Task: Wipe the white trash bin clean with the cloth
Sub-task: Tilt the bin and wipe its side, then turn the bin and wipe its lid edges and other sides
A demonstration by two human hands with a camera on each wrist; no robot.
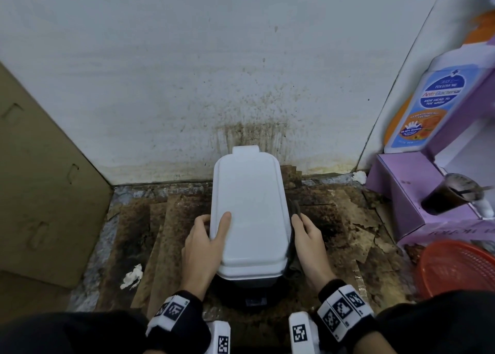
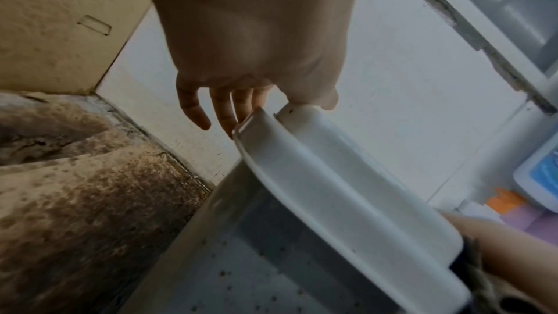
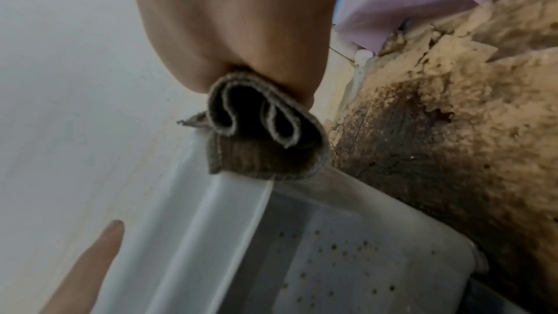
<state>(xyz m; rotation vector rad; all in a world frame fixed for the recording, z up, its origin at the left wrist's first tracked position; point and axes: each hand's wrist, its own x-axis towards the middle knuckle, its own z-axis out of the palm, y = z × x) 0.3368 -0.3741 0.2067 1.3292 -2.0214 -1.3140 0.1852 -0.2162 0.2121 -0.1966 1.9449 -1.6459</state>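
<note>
The white trash bin [image 1: 250, 206] stands on the floor against the wall, lid down. Its side wall [image 3: 332, 259] is dotted with brown specks. My left hand [image 1: 215, 219] holds the lid's left edge, thumb on top and fingers [image 2: 223, 113] down the side. My right hand [image 1: 301, 223] grips a folded dark grey-brown cloth [image 3: 262, 140] and presses it against the bin's right side just under the lid rim. In the head view the cloth [image 1: 294, 209] shows as a dark strip between my hand and the bin.
Stained, flaking cardboard [image 1: 160, 233] covers the floor, and the wall [image 1: 254, 117] behind is spattered brown. A cardboard box [image 1: 40, 179] stands left. Right are a purple box [image 1: 401, 182], a wash bottle [image 1: 428, 107], a glass [image 1: 450, 192] and a red basket [image 1: 455, 268]. Crumpled tissue [image 1: 132, 276] lies front left.
</note>
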